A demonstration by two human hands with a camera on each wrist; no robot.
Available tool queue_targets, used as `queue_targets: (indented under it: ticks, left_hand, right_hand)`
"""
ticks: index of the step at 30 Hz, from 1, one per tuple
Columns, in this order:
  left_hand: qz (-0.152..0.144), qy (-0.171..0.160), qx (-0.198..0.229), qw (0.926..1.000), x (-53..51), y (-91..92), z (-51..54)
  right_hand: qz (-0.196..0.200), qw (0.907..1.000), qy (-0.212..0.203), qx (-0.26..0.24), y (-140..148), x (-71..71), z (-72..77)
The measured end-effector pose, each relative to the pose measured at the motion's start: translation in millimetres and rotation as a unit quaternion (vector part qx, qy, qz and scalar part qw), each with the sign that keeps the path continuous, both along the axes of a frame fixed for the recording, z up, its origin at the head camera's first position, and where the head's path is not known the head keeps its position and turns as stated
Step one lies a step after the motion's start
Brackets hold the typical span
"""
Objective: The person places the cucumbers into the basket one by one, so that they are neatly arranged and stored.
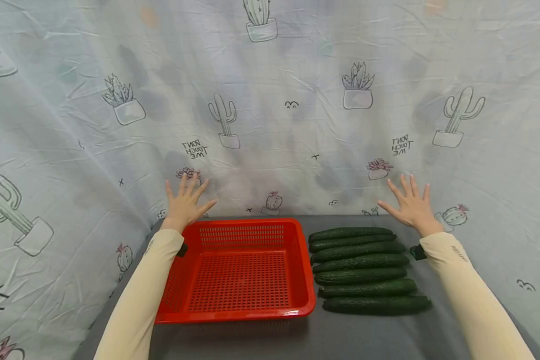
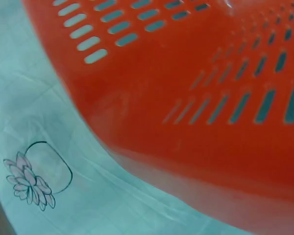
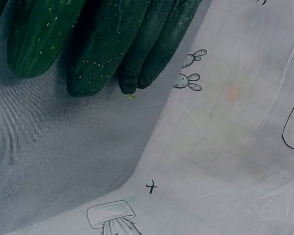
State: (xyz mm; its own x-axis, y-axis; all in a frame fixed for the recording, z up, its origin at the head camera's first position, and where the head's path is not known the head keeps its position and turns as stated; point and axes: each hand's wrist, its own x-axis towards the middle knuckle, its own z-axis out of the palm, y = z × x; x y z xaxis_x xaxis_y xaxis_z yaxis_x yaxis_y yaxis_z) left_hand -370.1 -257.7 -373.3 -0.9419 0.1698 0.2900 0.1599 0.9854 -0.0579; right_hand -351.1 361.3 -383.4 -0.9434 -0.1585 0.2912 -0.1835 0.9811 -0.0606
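My left hand (image 1: 183,204) is spread with straight fingers above the back left corner of a red plastic basket (image 1: 311,280). It holds nothing. In the left wrist view the slotted wall of the basket (image 2: 147,147) fills most of the picture. Past the far right end of a row of cucumbers, my right hand (image 1: 411,204) is likewise held up with its fingers fanned out and nothing in them. Several dark green cucumbers (image 1: 362,261) lie side by side, right of the basket. Ends of some cucumbers (image 3: 100,63) show in the right wrist view.
A grey table top (image 1: 342,335) carries the basket and cucumbers. Behind and at both sides hangs a pale curtain (image 1: 288,130) printed with potted cacti, meeting the table's back edge. Inside the basket only its perforated floor is visible.
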Motion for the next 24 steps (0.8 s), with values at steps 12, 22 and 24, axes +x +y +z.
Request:
queue_targets:
  ticks: [12, 22, 24]
  left_hand:
    - [-0.016, -0.084, 0.06, 0.9945, 20.8, -25.3, 0.6]
    - [-0.049, -0.144, 0.14, 0.9784, 50.6, -51.2, -0.7]
    - [-0.063, -0.149, 0.154, 0.9748, 56.0, -55.0, -2.7]
  right_hand:
    - [0.004, 0.9993, -0.014, -0.033, 9, 17.8, -2.7]
    - [0.023, 0.9986, -0.009, -0.046, 19, 35.9, -19.4]
    - [0.024, 0.9984, -0.011, -0.049, 21, 40.2, -22.5]
